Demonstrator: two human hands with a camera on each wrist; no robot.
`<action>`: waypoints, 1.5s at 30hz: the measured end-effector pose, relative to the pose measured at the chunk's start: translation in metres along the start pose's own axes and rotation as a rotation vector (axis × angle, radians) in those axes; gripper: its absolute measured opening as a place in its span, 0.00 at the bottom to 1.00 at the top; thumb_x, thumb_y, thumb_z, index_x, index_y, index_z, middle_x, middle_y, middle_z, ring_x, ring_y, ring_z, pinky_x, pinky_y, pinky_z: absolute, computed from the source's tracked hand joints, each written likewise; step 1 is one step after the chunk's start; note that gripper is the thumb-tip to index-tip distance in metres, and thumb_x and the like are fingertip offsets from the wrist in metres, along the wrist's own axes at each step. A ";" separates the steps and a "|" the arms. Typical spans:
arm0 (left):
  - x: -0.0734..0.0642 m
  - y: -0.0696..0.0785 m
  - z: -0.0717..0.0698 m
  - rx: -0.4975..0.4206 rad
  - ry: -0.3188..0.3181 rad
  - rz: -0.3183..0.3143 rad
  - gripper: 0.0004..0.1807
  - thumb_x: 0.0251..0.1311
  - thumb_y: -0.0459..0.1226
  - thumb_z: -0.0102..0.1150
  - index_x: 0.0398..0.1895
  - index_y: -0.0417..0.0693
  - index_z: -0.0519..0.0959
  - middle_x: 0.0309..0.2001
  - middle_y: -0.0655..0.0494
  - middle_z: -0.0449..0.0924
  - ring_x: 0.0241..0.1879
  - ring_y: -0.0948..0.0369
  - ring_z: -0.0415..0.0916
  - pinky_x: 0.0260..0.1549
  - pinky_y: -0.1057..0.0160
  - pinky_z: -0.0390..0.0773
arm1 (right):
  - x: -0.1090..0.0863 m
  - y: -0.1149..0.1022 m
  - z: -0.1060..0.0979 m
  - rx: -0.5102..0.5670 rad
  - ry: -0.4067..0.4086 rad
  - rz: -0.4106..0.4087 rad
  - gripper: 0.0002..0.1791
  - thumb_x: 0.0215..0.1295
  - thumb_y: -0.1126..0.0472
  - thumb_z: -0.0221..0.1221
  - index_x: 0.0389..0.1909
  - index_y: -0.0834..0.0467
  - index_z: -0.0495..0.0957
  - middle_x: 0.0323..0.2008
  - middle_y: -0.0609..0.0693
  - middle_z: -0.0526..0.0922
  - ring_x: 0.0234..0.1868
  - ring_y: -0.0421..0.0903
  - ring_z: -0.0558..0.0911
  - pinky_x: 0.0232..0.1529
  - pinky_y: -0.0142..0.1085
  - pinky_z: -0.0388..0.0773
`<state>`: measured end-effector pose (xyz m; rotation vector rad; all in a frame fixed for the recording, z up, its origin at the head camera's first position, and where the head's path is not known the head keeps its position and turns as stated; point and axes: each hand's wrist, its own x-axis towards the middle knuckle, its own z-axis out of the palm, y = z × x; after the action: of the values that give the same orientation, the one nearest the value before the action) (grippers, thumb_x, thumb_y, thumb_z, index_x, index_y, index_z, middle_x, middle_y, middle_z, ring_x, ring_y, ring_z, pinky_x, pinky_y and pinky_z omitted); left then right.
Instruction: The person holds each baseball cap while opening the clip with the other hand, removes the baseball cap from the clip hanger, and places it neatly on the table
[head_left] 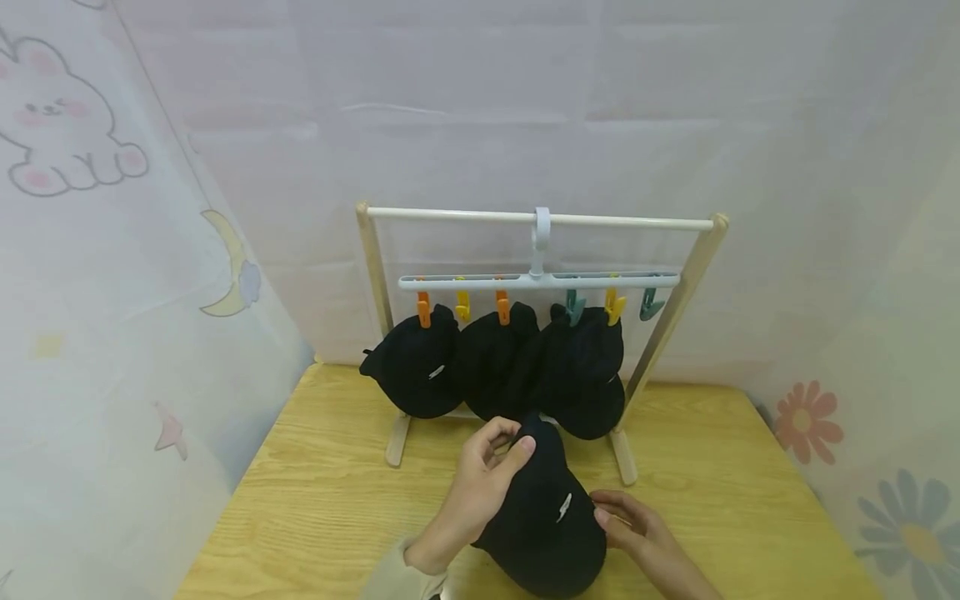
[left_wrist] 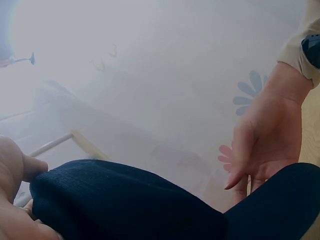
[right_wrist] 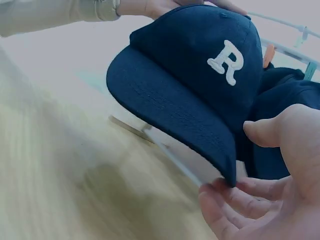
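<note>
Cap (head_left: 536, 533) in front of the rack (head_left: 450, 214) should handle as light, with a soft crown (right_wrist: 190, 55) that folds easily and a stiffer brim (right_wrist: 165, 107), neither slippery nor fragile; its crown top seems the surest hold. Left hand (head_left: 480, 479) pinches there; right hand (head_left: 637, 529) touches the brim's edge, whether gripping I cannot tell.

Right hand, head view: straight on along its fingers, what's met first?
For the right hand, the dark cloth cap with the white letter, right at its fingertips; exact contact is hard to tell.
</note>
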<state>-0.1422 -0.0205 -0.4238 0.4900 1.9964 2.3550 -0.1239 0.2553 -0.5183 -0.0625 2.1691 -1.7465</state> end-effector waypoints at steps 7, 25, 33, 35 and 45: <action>-0.004 -0.004 -0.003 -0.009 0.041 0.010 0.12 0.76 0.35 0.62 0.48 0.31 0.76 0.45 0.54 0.77 0.51 0.62 0.78 0.55 0.66 0.79 | 0.001 0.013 0.013 0.107 -0.087 0.068 0.39 0.84 0.52 0.54 0.77 0.78 0.54 0.68 0.66 0.78 0.64 0.50 0.81 0.61 0.43 0.83; -0.012 -0.006 -0.034 0.063 0.129 0.004 0.09 0.76 0.34 0.62 0.48 0.34 0.78 0.46 0.51 0.79 0.49 0.61 0.79 0.51 0.66 0.80 | 0.006 0.008 0.033 0.423 -0.102 0.100 0.24 0.81 0.58 0.59 0.67 0.68 0.67 0.47 0.48 0.90 0.48 0.44 0.88 0.52 0.41 0.86; -0.019 -0.003 -0.058 0.061 0.139 -0.089 0.09 0.75 0.34 0.63 0.47 0.35 0.77 0.46 0.53 0.77 0.47 0.59 0.76 0.47 0.66 0.79 | 0.013 0.002 0.037 0.405 -0.125 0.075 0.22 0.82 0.58 0.58 0.66 0.66 0.69 0.49 0.48 0.90 0.49 0.43 0.88 0.52 0.41 0.86; -0.021 -0.003 -0.064 0.054 0.139 -0.104 0.10 0.75 0.34 0.63 0.48 0.34 0.77 0.46 0.54 0.76 0.48 0.58 0.76 0.48 0.66 0.79 | 0.015 0.001 0.038 0.404 -0.131 0.070 0.22 0.82 0.58 0.58 0.66 0.66 0.69 0.49 0.48 0.90 0.49 0.44 0.88 0.52 0.41 0.86; -0.031 0.003 -0.083 0.061 0.098 -0.159 0.17 0.76 0.37 0.62 0.57 0.30 0.75 0.50 0.51 0.79 0.50 0.58 0.78 0.53 0.65 0.78 | 0.024 -0.004 0.046 0.388 -0.157 0.054 0.22 0.81 0.58 0.60 0.66 0.66 0.69 0.46 0.48 0.88 0.49 0.43 0.87 0.51 0.41 0.87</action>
<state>-0.1327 -0.1075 -0.4392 0.2118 2.0675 2.2705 -0.1334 0.2048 -0.5284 -0.0410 1.6777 -2.0224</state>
